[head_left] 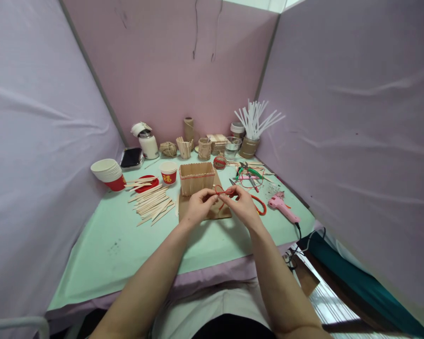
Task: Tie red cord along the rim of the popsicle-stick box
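Note:
Between my two hands is a thin red cord looped into a small bow. My left hand pinches its left side, thumb against fingers. On the other side my right hand pinches the bow too. Just beyond them stands a box made of wooden craft sticks, with a red line around its upper part. It rests on a brown cardboard sheet, which my hands partly cover. Orange-handled scissors lie beside my right hand, partly hidden by it.
Loose craft sticks and a red paper cup lie to the left, near stacked cups. At right are a pink glue gun with its cord, and green-handled pliers. Jars, twine and white glue sticks line the back.

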Demonstrator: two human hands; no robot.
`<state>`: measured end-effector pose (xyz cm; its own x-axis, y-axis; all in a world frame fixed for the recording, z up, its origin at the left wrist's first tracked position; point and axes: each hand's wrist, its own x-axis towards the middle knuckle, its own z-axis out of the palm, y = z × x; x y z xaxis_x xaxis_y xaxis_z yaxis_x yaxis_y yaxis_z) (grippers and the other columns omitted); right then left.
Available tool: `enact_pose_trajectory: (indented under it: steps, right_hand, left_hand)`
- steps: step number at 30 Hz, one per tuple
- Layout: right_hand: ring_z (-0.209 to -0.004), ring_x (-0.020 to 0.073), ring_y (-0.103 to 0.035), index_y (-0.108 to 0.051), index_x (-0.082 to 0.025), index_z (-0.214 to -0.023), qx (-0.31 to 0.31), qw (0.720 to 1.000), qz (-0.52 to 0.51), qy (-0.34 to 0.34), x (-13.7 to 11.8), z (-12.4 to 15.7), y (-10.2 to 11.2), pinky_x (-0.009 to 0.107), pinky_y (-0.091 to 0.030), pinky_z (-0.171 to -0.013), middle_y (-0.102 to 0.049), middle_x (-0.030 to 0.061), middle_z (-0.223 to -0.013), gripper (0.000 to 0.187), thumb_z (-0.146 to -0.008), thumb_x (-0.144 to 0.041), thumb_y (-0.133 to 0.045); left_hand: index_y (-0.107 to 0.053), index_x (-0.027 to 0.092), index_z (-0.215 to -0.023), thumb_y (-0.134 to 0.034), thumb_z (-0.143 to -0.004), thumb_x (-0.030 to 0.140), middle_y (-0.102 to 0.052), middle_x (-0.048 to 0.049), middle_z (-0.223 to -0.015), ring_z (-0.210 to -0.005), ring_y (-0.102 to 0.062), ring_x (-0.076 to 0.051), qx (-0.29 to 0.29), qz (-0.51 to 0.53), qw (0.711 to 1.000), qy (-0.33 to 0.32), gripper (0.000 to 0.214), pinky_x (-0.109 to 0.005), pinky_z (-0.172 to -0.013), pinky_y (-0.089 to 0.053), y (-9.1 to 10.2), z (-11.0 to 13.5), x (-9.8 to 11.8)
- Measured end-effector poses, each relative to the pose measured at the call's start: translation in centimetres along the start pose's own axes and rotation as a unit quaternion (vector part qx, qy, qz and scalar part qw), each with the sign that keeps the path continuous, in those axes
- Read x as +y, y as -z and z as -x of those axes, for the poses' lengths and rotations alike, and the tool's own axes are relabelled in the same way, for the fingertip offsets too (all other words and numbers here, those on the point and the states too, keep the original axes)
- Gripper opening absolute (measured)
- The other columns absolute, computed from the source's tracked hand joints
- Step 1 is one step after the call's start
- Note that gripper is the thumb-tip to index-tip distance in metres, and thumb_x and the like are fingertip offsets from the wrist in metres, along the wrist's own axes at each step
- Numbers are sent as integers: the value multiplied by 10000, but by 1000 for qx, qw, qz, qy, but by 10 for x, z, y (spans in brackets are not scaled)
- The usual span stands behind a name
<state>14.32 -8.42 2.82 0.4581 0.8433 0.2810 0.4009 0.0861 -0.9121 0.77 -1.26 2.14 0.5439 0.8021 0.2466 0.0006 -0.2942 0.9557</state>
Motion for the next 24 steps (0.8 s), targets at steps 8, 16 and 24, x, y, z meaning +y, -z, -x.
enact_pose_trajectory:
  steps: [8,16,24]
  right_hand:
    - [-733,164,-563,-623,-170,-746,-1,993,-112,-37,7,-1,-13,287,-430,-710,-625,31,-746,195,-684,-354,-645]
    - [-662,129,-529,-582,-180,-672,-3,972,-217,-84,0,2,-15,256,-420,-676,-584,-17,-668,121,-643,-287,-632]
    - [-556,93,-441,-546,-172,-613,29,953,-253,-162,-5,2,-13,208,-327,-507,-493,-41,-574,143,-639,-305,-589]
  left_hand:
    - [-653,138,-798,-563,-752,317,-657,-51,-786,-745,-572,-155,9,-42,999,-7,206,-251,-697,-432,-3,1,1]
    - [-648,137,-747,-558,-736,331,-644,-34,-728,-688,-556,-144,-13,-39,998,41,214,-241,-654,-424,-3,0,3]
    - [-657,137,-750,-583,-716,333,-662,-47,-756,-722,-570,-160,1,-31,999,45,212,-256,-680,-433,-6,1,4]
